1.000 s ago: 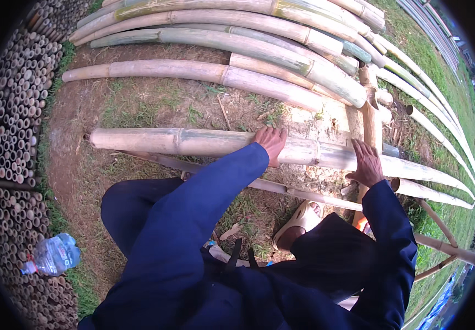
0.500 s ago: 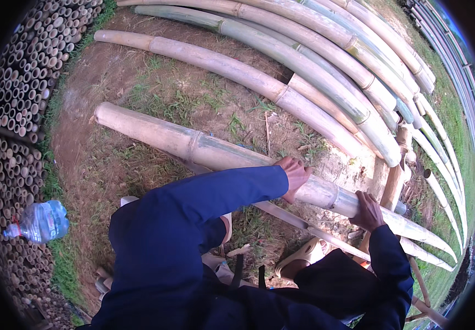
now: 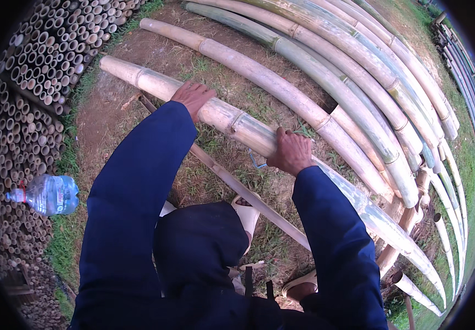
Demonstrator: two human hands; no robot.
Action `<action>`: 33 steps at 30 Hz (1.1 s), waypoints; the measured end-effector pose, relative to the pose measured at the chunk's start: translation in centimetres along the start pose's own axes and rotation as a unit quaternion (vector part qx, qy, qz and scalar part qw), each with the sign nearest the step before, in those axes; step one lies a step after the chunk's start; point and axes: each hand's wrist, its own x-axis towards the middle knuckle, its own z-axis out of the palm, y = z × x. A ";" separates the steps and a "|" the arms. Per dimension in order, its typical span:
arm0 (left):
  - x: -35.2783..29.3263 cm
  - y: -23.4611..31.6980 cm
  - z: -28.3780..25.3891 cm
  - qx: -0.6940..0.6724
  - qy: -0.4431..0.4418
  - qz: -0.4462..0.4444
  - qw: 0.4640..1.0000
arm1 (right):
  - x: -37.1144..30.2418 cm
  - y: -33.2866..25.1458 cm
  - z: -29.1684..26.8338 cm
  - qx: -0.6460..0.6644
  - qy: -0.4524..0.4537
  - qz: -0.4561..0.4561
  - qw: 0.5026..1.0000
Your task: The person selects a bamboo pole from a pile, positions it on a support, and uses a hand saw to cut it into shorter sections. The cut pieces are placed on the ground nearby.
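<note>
A thick pale bamboo pole (image 3: 155, 82) slants from upper left to lower right in front of me. My left hand (image 3: 193, 99) lies over its upper-left stretch, fingers closed around the far side. Further right, my right hand (image 3: 291, 151) grips the same pole with its fingers curled over the top. One node ring shows between the hands, another nearer the left end. Below the pole runs a narrow bamboo strip (image 3: 237, 184), partly covered by my right sleeve. The undersides of both hands are hidden.
Several long bamboo poles (image 3: 325, 88) lie side by side beyond mine, near a bamboo support (image 3: 400, 242). Stacked cut bamboo (image 3: 34, 71) fills the left side, with a clear plastic bottle (image 3: 50, 195) beside it. My cream clogs (image 3: 248, 220) stand on the grassy soil.
Both hands have shifted up and left along the pole, toward its left end, and are further apart. The view has shifted too, and my arms are more stretched forward.
</note>
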 end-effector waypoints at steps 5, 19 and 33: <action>-5.3 -0.6 -0.1 -0.037 0.121 -0.175 0.976 | 2.2 -3.1 2.6 -0.002 0.092 -0.015 0.996; -7.7 14.3 8.4 -0.331 -0.013 -0.126 0.935 | -4.5 -2.4 8.9 -0.047 0.163 0.069 0.983; -9.1 17.4 10.1 -0.305 -0.020 -0.169 0.937 | -26.8 4.7 18.4 0.052 0.147 0.044 0.987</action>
